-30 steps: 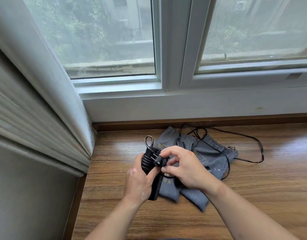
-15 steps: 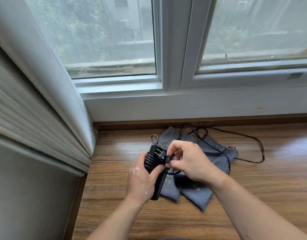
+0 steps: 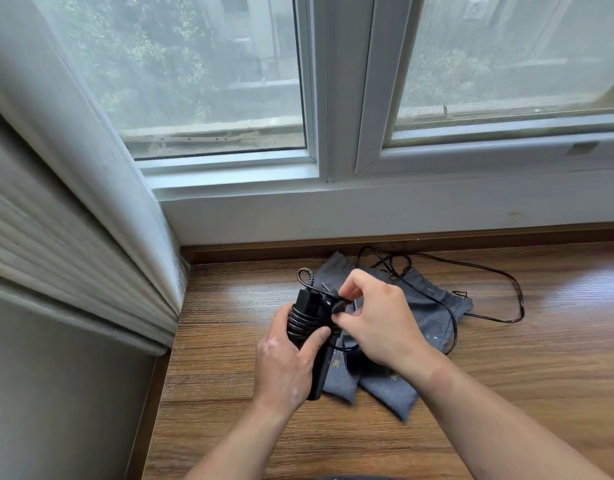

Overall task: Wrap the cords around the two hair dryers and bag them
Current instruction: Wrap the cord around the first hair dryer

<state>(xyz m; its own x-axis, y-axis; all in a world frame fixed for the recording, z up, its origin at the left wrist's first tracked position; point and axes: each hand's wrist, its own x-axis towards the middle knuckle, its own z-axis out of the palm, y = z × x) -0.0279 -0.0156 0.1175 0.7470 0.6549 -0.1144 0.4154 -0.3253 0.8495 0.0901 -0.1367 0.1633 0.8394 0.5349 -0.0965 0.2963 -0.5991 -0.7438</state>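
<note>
My left hand grips a black hair dryer with its cord coiled in several turns around the body. My right hand pinches the plug end of that cord against the coils. Under and behind my hands lie grey fabric bags on the wooden sill. A second black cord runs loose in loops over the bags and off to the right. The second hair dryer is not clearly visible; my right hand hides that area.
The wooden sill ends at the window wall behind and at a pleated curtain on the left. Its left edge drops off beside my left forearm.
The dryer has been lifted slightly and tipped upright. My right hand has brought the plug end closer against the coils; the loose cord on the right has not moved.
</note>
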